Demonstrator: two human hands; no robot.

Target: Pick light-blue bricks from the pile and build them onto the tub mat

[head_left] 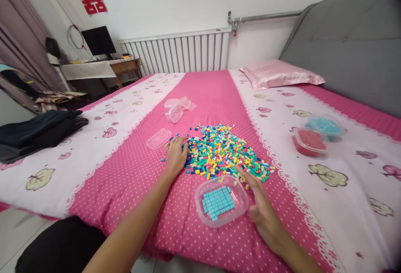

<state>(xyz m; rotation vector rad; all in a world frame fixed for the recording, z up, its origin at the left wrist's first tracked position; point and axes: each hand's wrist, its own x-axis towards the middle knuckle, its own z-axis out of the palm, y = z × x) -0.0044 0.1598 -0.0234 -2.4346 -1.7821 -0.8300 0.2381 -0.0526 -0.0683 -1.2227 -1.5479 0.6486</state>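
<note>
Left hand [176,154] lies flat, fingers released, on the brick pile [224,151]; right hand [261,206] hovers open and empty beside the blue-brick tub [200,206]. Lifting one brick calls for a fine pinch.

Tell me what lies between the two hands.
In the head view, the near edge of the brick pile and the far rim of the clear tub of light-blue bricks lie between the left hand and right hand.

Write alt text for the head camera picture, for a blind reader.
A left hand rests on a pile of small colourful bricks on a pink bed; the right hand touches the pile's near edge beside a clear tub of light blue bricks. A red tub and a blue tub sit farther right.
</note>
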